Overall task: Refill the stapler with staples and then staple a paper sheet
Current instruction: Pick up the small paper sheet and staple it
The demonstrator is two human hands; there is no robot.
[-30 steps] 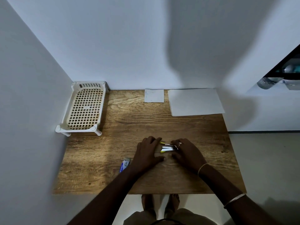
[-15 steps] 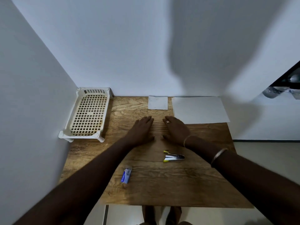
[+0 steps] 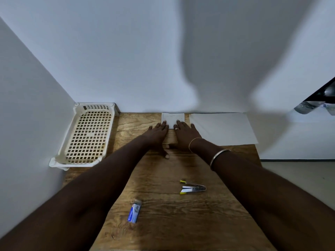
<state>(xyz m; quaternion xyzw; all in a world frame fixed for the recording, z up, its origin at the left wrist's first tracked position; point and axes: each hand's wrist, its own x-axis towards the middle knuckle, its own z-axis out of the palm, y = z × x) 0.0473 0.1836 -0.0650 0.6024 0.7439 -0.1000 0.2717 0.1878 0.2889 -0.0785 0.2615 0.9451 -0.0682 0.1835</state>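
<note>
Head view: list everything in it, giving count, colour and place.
table: one, brown wood, fills the middle
basket: one, cream lattice, far left corner
small paper: one, white, far edge, centre
large sheet: one, white, far right corner
stapler: one, silver with yellow tips, lying open, right of centre
staple box: one, blue and white, near side, left of the stapler
bangles: two, metallic, right wrist
left hand: one, fingers straight, fingertips on small paper
right hand: one, fingers straight, fingertips on small paper

dim, bluish light | broad soft shadow on wall [image 3: 226,60] | wide-angle edge bending | forearms blurred
</note>
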